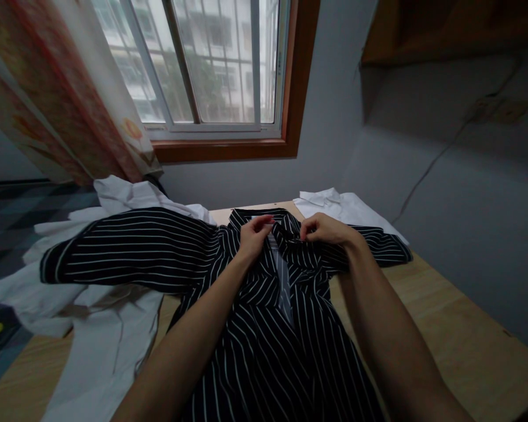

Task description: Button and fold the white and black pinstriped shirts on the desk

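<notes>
A black garment with white stripes (255, 334) lies spread on the wooden table, its collar toward the window and its sleeves out to both sides. Down its front runs an opening where a greyish inside shows. My left hand (255, 234) is at the collar, thumb and fingers closed together on the striped cloth near the opening. On the other side of the neckline, my right hand (323, 228) pinches the garment's front edge. Folds of cloth partly hide the fingertips of both hands.
White clothes (101, 328) lie in a heap at the left, partly under the striped sleeve. A folded white shirt (338, 205) is at the back right of the wooden table (457, 328). Beyond are a window (215, 64), a curtain (61, 88) and a hanging cable (431, 164).
</notes>
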The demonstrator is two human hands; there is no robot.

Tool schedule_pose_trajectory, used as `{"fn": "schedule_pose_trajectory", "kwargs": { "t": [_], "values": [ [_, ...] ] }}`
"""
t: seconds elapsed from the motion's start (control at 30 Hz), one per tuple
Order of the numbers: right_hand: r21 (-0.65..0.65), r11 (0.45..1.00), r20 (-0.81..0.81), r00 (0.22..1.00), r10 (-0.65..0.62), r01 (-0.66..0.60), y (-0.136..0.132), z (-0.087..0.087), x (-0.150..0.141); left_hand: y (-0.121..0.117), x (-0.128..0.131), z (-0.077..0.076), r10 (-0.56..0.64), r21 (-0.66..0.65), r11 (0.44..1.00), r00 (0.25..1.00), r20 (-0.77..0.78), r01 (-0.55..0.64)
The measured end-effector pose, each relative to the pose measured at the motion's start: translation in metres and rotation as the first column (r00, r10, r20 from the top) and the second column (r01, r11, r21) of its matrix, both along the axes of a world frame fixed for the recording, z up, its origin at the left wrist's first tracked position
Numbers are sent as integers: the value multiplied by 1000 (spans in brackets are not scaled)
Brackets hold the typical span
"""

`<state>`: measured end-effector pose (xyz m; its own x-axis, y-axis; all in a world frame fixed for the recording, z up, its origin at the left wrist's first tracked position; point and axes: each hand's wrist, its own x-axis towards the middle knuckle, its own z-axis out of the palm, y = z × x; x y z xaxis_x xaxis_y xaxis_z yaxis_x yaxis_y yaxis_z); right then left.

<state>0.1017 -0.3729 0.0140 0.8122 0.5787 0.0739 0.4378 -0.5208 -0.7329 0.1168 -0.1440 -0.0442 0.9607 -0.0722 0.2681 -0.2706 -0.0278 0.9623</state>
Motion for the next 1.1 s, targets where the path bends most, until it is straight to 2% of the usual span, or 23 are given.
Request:
{"fn": "schedule_pose_trajectory", "kwargs": {
  "t": [0.1, 0.2, 0.3, 0.37, 0.43, 0.5, 0.57, 0.63, 0.7, 0.87, 0.93, 1.0, 1.1],
  "values": [
    [-38, 999, 15, 1000, 23, -23, 2, 1, -1, -3, 0, -1, -68, 32, 997, 995, -72, 71],
    [-53, 998, 21, 999, 34, -33, 5, 4, -3, -4, -1, -5, -76, 177, 979, 990, -118, 96],
    [-47, 998, -21, 999, 29, -30, 6, 7, -5, -4, -3, -10, -74, 394, 916, 997, -10, 72],
    [-52, 998, -66, 997, 25, -29, 5, 8, -5, -3, -3, -10, -20, 447, 894, 997, 69, -13],
    [-67, 997, -100, 995, 16, -22, 3, 9, -6, -3, -3, -9, 132, 393, 904, 984, 122, -170],
    [-90, 996, -122, 993, -8, -3, 2, 8, -5, -3, -2, -6, 319, 275, 897, 937, 143, -347],
    [-111, 994, -134, 990, -33, 18, 3, 7, -4, -3, -1, -5, 431, 172, 876, 891, 139, -451],
    [-124, 992, -146, 988, -45, 27, 5, 6, -4, -4, -1, -4, 452, 126, 875, 881, 137, -468],
    [-131, 991, -193, 981, -23, -3, 9, 5, -5, -4, 0, -4, 426, 138, 888, 897, 117, -439],
    [-108, 989, -421, 906, 48, -103, 20, -1, -10, -3, -2, -5, 346, 286, 897, 938, 22, -338],
    [-105, 993, -471, 882, 1, -57, 24, -7, -9, -2, -3, -5, 294, 355, 890, 955, 35, -287],
    [-106, 993, -438, 894, -92, 50, 31, -14, -5, -1, -4, -5, 269, 385, 881, 961, 70, -275],
    [-18, 944, -297, 900, -320, 329, 46, -27, 3, -3, -6, -4, 313, 274, 902, 943, 116, -334]
  ]
}}
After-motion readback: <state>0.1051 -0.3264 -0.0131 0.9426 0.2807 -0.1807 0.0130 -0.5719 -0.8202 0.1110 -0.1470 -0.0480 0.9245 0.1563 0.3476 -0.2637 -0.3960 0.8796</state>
